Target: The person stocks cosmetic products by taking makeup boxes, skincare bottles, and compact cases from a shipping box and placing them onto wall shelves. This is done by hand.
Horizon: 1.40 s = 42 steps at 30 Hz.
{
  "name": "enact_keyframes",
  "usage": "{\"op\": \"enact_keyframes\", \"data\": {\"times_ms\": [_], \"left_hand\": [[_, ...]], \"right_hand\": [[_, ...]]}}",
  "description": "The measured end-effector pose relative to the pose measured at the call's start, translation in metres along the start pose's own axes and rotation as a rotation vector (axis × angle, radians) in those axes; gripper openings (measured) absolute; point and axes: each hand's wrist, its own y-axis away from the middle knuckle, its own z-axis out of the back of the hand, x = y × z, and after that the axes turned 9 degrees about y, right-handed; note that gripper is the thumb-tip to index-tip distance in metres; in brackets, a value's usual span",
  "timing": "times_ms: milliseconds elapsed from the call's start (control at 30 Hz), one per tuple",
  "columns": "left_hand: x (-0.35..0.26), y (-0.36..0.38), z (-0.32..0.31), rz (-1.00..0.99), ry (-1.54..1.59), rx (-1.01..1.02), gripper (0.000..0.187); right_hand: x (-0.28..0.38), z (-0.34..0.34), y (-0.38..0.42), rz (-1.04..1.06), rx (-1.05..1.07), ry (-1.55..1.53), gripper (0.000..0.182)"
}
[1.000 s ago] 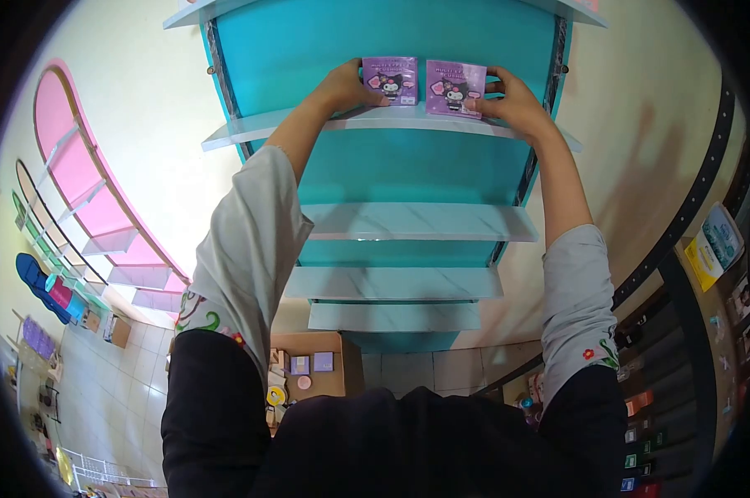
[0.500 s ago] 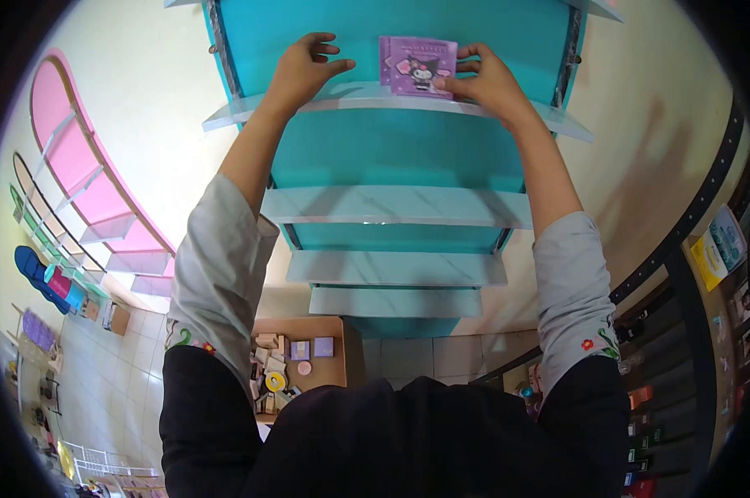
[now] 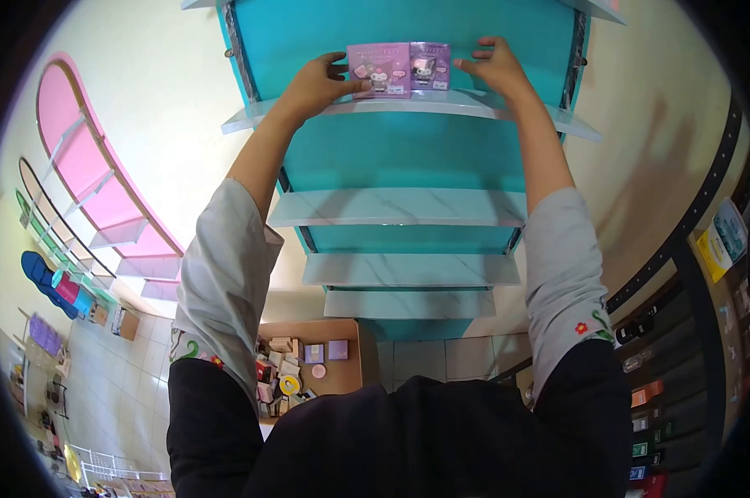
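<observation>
Two flat cartoon-print boxes stand upright side by side on the marbled white shelf (image 3: 462, 103). The left one is a pinkish-purple box (image 3: 381, 58), held at its left edge by my left hand (image 3: 315, 85), thumb on the front and fingers round the side. Just right of it is a darker purple box (image 3: 430, 55), partly overlapped by the pinkish one. My right hand (image 3: 498, 68) is beside the darker box's right edge, fingers apart, thumb tip close to that edge, holding nothing.
Behind the shelf is a turquoise panel (image 3: 392, 149), with more marbled shelves (image 3: 400, 207) below. A cardboard box (image 3: 354, 353) of small packages stands on the floor. Pink shelving (image 3: 72, 124) is at left, a black-framed rack (image 3: 682, 282) at right.
The pinkish box has shifted left off the darker purple one, showing more of it. My left hand has closed on its left edge, and my right hand has let go.
</observation>
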Motion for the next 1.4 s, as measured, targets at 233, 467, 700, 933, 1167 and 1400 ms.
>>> {"op": "enact_keyframes", "data": {"times_ms": [233,467,700,933,1167,1400], "left_hand": [[0.002,-0.011,-0.01,0.073,0.056,0.034,0.076],[0.012,-0.015,-0.01,0.077,0.059,0.019,0.075],[0.02,-0.018,-0.005,0.047,0.032,0.016,0.078],[0.021,-0.015,-0.007,0.017,-0.056,-0.078,0.074],[0.018,-0.01,-0.005,0.04,-0.095,-0.124,0.074],[0.009,-0.005,-0.007,0.047,-0.133,-0.133,0.074]], "right_hand": [[-0.001,-0.006,-0.015,0.064,0.247,0.104,0.085],[0.002,-0.023,-0.008,0.051,0.306,-0.087,0.068],[-0.006,-0.018,-0.011,-0.002,0.302,-0.062,0.062],[-0.007,-0.016,-0.007,0.024,0.267,-0.045,0.068],[-0.013,-0.02,-0.012,0.042,0.267,-0.012,0.071],[-0.013,-0.021,-0.015,0.037,0.312,-0.066,0.071]]}}
